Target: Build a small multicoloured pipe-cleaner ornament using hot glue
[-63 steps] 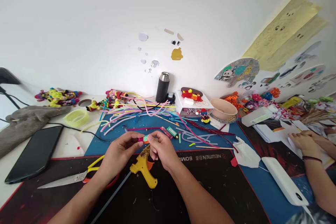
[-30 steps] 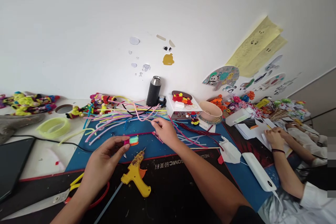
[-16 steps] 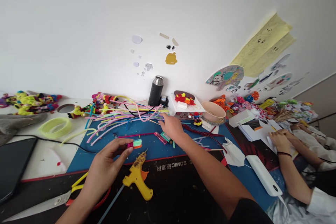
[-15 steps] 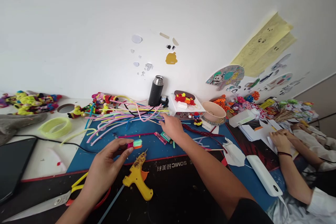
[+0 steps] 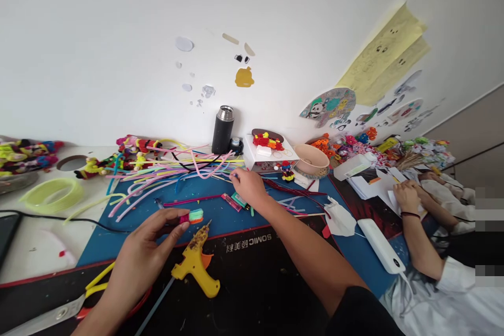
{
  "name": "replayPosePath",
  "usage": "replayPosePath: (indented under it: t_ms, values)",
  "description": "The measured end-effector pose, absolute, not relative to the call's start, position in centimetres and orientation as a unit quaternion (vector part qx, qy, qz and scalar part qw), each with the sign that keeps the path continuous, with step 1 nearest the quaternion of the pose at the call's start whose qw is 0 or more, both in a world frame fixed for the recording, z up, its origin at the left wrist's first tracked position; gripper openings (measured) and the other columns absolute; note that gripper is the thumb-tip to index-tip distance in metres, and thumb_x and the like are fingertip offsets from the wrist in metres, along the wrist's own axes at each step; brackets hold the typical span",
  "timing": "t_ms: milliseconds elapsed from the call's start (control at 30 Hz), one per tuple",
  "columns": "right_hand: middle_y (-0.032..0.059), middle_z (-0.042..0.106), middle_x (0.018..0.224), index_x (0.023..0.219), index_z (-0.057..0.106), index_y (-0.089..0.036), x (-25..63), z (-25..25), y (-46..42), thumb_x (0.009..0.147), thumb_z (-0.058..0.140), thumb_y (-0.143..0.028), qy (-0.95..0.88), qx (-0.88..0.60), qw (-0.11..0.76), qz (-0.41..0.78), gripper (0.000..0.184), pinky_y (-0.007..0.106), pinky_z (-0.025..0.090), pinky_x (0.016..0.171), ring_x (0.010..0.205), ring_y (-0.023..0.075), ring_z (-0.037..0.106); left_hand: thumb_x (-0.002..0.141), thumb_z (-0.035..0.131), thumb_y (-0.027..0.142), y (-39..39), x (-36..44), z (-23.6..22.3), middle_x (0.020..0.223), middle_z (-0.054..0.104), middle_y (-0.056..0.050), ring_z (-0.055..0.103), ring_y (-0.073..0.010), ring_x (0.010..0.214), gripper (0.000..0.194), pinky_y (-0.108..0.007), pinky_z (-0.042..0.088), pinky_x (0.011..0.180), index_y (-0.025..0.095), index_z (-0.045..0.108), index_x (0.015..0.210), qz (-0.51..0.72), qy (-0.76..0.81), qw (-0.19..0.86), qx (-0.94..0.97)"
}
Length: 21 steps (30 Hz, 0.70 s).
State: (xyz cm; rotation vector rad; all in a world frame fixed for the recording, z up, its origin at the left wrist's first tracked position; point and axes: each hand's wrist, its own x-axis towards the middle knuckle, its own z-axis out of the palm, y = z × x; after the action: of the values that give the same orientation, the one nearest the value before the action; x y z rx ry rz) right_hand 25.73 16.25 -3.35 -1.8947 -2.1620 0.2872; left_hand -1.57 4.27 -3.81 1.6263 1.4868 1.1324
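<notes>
My left hand (image 5: 153, 239) pinches a small bundle of pipe cleaner pieces (image 5: 196, 216), mint green and orange with a magenta wrap at the fingers. Farther off, my right hand (image 5: 249, 187) is closed at the right end of a loose pile of pastel pipe cleaners (image 5: 157, 176), its fingertips on a bluish stem. Just right of the left hand, a yellow glue gun (image 5: 196, 266) lies with its nozzle pointing away and a glue stick in its back. Scissors (image 5: 63, 312) with yellow and red handles lie partly under my left forearm.
Behind the pile a black thermos (image 5: 222, 131) stands by the wall. A white box (image 5: 271, 156) and a pink bowl (image 5: 311, 160) are to its right. Pipe cleaner dolls (image 5: 137, 144) lie at the back left. A co-worker's hands (image 5: 407, 197) rest over papers at right.
The view has shifted slightly, so things sit farther left. My right hand's fingers have drawn together at the end of the pile. The left hand keeps its hold on the bundle.
</notes>
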Motion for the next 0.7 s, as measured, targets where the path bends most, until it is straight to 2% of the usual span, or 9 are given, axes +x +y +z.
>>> replayPosePath:
  t_ms: [367, 567, 700]
  values:
    - [0.0021, 0.074, 0.078, 0.107, 0.081, -0.023, 25.5, -2.7, 14.7, 0.107, 0.066, -0.038, -0.714, -0.619, 0.283, 0.165, 0.021, 0.029, 0.039, 0.070, 0.073, 0.0217, 0.065, 0.085, 0.072, 0.074, 4.4, -1.6, -3.6, 0.104, 0.086, -0.003, 0.081, -0.0291, 0.091, 0.045, -0.035, 0.065, 0.087, 0.033, 0.083, 0.098, 0.418, 0.578, 0.311, 0.628]
    - [-0.0034, 0.054, 0.063, 0.094, 0.073, -0.024, 25.9, -1.4, 14.6, 0.106, 0.057, -0.051, -0.669, -0.594, 0.393, 0.210, 0.034, 0.029, 0.036, 0.063, 0.061, 0.0189, 0.053, 0.083, 0.073, 0.076, 4.6, -1.6, -3.3, 0.107, 0.086, -0.004, 0.081, -0.0305, 0.093, 0.050, -0.036, 0.065, 0.087, 0.032, 0.084, 0.102, 0.419, 0.579, 0.323, 0.621]
    - [-0.0042, 0.050, 0.062, 0.093, 0.067, -0.025, 25.9, -0.8, 14.3, 0.106, 0.052, -0.063, -0.636, -0.585, 0.444, 0.237, 0.043, 0.029, 0.039, 0.060, 0.059, 0.0183, 0.050, 0.083, 0.072, 0.076, 4.7, -1.6, -3.3, 0.103, 0.086, -0.004, 0.081, -0.0299, 0.088, 0.049, -0.036, 0.065, 0.084, 0.032, 0.083, 0.099, 0.423, 0.583, 0.316, 0.617]
